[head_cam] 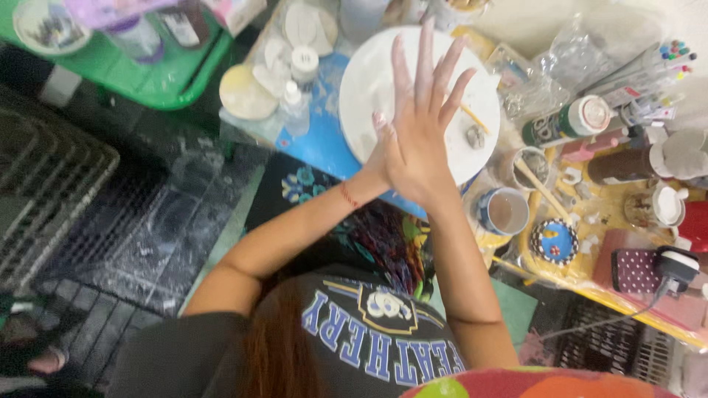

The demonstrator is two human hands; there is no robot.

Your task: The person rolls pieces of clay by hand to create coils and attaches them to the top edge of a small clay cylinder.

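My right hand [417, 136] is raised flat with its fingers spread wide, its back toward the camera. My left hand [369, 171] lies pressed under it, palm to palm, and is almost wholly hidden; a red string circles that wrist. Whether anything sits between the palms is hidden. Both hands hover over a white round disc [365, 85] on the worktable. On the disc, right of the hands, lie a small grey lump [476, 136] and a thin wooden stick [474, 118].
A blue-and-white cup [504, 211], a small painted dish [554, 241] and a green-and-white bottle [568, 121] crowd the yellow table on the right. A small clear bottle [295, 103] and pale dish [247, 92] stand left of the disc. A green tray [169, 85] sits far left.
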